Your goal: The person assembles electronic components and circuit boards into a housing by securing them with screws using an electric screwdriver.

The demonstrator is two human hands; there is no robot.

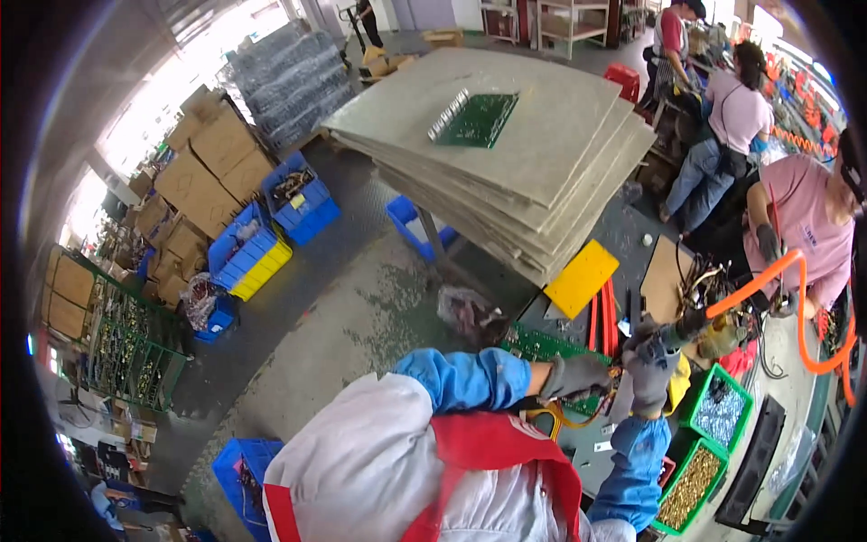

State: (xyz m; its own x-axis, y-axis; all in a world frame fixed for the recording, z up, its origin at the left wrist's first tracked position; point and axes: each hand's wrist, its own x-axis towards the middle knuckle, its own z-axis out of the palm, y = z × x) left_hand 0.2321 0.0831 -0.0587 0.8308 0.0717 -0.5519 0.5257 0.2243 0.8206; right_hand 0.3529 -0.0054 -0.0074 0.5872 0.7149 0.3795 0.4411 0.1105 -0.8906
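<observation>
My left hand point(576, 377), in a grey glove, lies over a green circuit board point(542, 345) on the bench. Its fingers are bent together at the board's right part; what they pinch is too small to make out. Close beside it, my right hand point(651, 378), also gloved, is wrapped round a dark air tool point(670, 338) fed by an orange hose point(768, 272). The tool's tip is hidden by my hands. Yellow-orange wires point(564, 419) lie just below my left hand. Two red strips point(607, 318) lie beyond the board.
Green bins hold silver parts point(720, 411) and brass-coloured parts point(691, 488) at right. A yellow plate point(582, 278) leans near stacked grey boards point(506, 181), topped by another circuit board point(479, 121). A co-worker point(804, 226) works across the bench. Blue crates point(302, 200) stand on the floor at left.
</observation>
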